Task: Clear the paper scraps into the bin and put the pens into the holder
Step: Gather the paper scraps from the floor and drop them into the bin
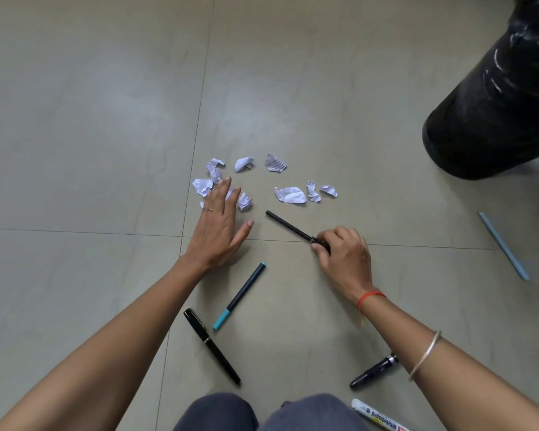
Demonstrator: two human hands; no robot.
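Left hand (218, 225): fingers straight and spread, laid over the left cluster of crumpled white paper scraps (203, 185). Can't tell if the palm is down on the beige tiled floor (75, 119).

Right hand (344, 253): thumb and fingers curled round the near end of a slim black pen (288, 227). Its far tip is on the floor, pointing at the scraps.

More scraps lie in a second cluster (290, 194) just right of my left hand. The round black bin with glossy black liner (486, 119) is well apart, top right. No holder in view.

Other pens on the floor:
- dark marker with teal cap (241, 295)
- glossy black fountain pen (210, 348)
- dark stubby pen with silver end (372, 371), partly under my right forearm
- white whiteboard marker (377, 415), by my knee at the frame edge
- pale blue stick pen (503, 245), out right, near the bin

Risks, as I judge them:
- The scraps are light and loose. A flat-hand sweep likely scatters them rather than gathers them. I need to cup, not push.
- My right hand is busy with the pen, so I would scoop one-handed and pieces could drop on the way to the bin.
- There are two clusters, so small bits at the edges are easy to leave behind.
- The pens are round and the tile is smooth. A nudge from an arm or knee rolls them off.
- The blue pen and the whiteboard marker sit at the edges and are easy to miss.
- The holder's position is unknown, so I may end up carrying pens with nowhere to drop them.
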